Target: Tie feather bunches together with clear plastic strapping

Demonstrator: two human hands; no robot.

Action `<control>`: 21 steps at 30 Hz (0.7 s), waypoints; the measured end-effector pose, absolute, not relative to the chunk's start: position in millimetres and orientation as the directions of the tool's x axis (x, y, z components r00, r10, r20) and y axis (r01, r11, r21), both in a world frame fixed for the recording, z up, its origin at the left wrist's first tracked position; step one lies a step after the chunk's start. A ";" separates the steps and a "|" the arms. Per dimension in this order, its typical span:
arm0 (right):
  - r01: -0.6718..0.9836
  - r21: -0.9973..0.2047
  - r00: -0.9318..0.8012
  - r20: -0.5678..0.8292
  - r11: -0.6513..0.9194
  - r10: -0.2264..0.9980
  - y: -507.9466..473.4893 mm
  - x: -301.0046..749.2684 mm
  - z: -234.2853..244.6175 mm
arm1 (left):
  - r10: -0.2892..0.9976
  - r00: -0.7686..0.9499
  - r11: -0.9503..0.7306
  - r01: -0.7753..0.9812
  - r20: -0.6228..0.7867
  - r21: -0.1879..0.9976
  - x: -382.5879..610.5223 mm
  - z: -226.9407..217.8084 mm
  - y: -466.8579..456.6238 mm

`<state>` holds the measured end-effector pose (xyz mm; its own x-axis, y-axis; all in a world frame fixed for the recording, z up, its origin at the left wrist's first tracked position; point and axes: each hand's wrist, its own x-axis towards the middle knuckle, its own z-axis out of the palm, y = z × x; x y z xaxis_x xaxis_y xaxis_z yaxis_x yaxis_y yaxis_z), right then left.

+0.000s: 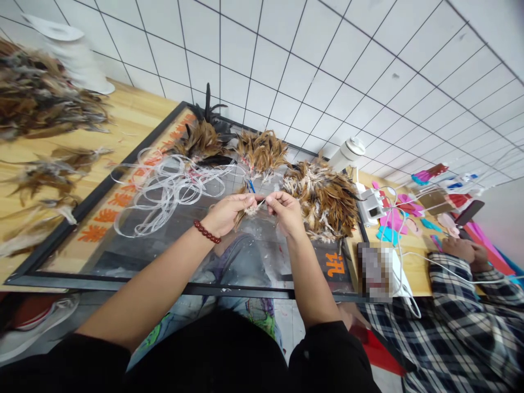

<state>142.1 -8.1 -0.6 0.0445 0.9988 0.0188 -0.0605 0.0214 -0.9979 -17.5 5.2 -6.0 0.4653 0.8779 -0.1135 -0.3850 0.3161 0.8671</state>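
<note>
My left hand (227,215), with a red bead bracelet at the wrist, pinches a small bunch of brown feathers (240,219) with fluffy pale bases. My right hand (289,214) is closed close beside it, thumb and fingertips pinching a thin pale strand (262,202) that runs between the hands. Whether it is a quill or a thread I cannot tell. Just beyond my fingers lies a slim blue tool (251,186), partly hidden. Right of my right hand is a large heap of brown feathers (327,196). A tangle of clear plastic ribbon (164,188) spreads to the left.
Beneath lies a black-framed glass panel (102,282) with orange lettering. Further feather bundles (262,150) line its back edge by the tiled wall. More feathers (41,98) and white spools (82,60) stand left. Right are a white bottle (347,153), cables and a co-worker's plaid sleeve (452,275).
</note>
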 end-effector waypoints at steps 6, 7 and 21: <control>0.042 -0.994 -0.015 0.096 0.097 0.995 -12.4 146.2 6.6 | 0.898 0.440 -0.005 -0.038 0.021 0.999 -12.9 -12.6 4.7; 0.049 -0.994 -0.034 0.099 0.100 0.995 -13.0 146.3 7.0 | 0.893 0.448 -0.049 0.021 0.035 0.999 -12.4 -13.7 4.7; 0.099 -0.987 -0.245 0.097 0.124 0.965 -15.7 147.9 8.3 | 0.846 0.461 -0.490 0.475 0.268 0.731 -7.2 -20.0 -4.4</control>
<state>147.9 -15.7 8.3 -0.2454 0.9645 0.0970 0.0990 0.1245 -0.9873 -7.2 -4.4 -20.0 0.4607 0.8463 0.2675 0.4750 -0.4897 0.7312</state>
